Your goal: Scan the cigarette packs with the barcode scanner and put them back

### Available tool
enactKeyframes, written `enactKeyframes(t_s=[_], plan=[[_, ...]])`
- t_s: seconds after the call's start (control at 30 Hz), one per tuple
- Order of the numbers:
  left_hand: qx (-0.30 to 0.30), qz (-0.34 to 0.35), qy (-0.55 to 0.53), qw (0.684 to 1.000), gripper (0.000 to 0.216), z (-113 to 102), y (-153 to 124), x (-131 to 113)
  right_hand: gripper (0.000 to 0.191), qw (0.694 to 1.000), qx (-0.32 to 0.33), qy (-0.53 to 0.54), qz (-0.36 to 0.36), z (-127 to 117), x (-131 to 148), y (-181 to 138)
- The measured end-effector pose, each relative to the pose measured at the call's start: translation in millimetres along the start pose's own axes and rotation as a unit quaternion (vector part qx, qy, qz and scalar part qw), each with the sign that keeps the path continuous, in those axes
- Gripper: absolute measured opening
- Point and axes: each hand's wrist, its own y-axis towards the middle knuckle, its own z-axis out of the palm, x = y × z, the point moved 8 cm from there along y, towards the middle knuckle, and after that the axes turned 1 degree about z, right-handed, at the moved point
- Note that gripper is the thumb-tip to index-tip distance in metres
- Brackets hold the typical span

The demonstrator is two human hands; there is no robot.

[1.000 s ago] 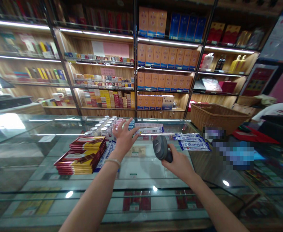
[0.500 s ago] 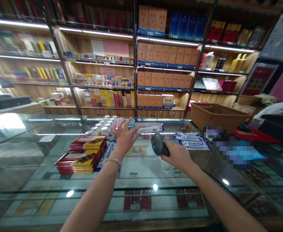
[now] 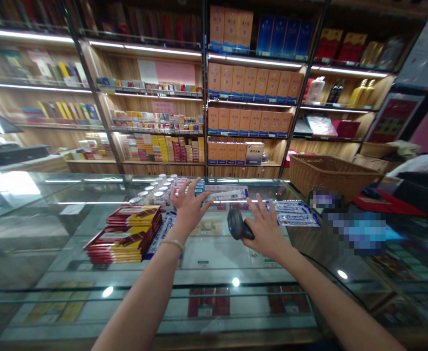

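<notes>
My left hand (image 3: 189,204) is stretched out with fingers spread. Its thumb tip meets the near end of a slim blue-and-white packet (image 3: 230,195) that bears a barcode; I see no fingers wrapped round it. To the right, my right hand (image 3: 267,229) has its fingers extended, and a black handheld barcode scanner (image 3: 235,224) lies against its thumb side. Whether the scanner rests on the glass counter (image 3: 214,258) is unclear. Several more blue-and-white packets (image 3: 296,213) lie beyond my right hand. Left of my left wrist are stacked red-and-yellow chocolate-wafer packs (image 3: 126,234), beside another blue-and-white packet (image 3: 164,229).
Clear-lidded small jars (image 3: 158,190) stand in rows behind my left hand. A wicker basket (image 3: 327,175) occupies the counter's far right. The scanner's dark cable (image 3: 327,268) trails under my right forearm. Shelves of orange boxes (image 3: 248,83) line the back wall.
My right hand's fingers have uncurled from the scanner's handle and spread forward. The scanner has shifted slightly down and left. My left hand and the packet by its thumb stay almost still.
</notes>
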Motion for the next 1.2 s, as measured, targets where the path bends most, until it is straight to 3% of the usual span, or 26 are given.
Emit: enactKeyframes(t_s=[0.33, 0.63, 0.83, 0.97, 1.07, 1.2], plan=[[0.01, -0.003, -0.011, 1.0, 0.021, 0, 1, -1, 0.036, 0.999, 0.045, 0.025, -0.005, 6, 5, -5], [0.005, 0.001, -0.018, 1.0, 0.02, 0, 0, -2, 0.038, 0.999, 0.042, 0.02, -0.016, 4, 8, -7], [0.009, 0.004, -0.02, 1.0, 0.021, -1, 0, -4, 0.063, 0.998, 0.042, 0.025, -0.043, -7, 6, -5], [0.011, 0.008, -0.012, 1.0, 0.02, -2, 0, -6, 0.053, 0.998, 0.008, 0.032, -0.054, -25, 2, 16], [0.013, 0.014, -0.012, 1.0, 0.02, -2, 0, -7, 0.045, 0.998, -0.056, 0.015, -0.017, -34, -7, 38], [0.019, 0.015, -0.005, 1.0, 0.02, -3, 0, -8, 0.043, 0.995, -0.098, -0.006, 0.013, -22, -16, 57]])
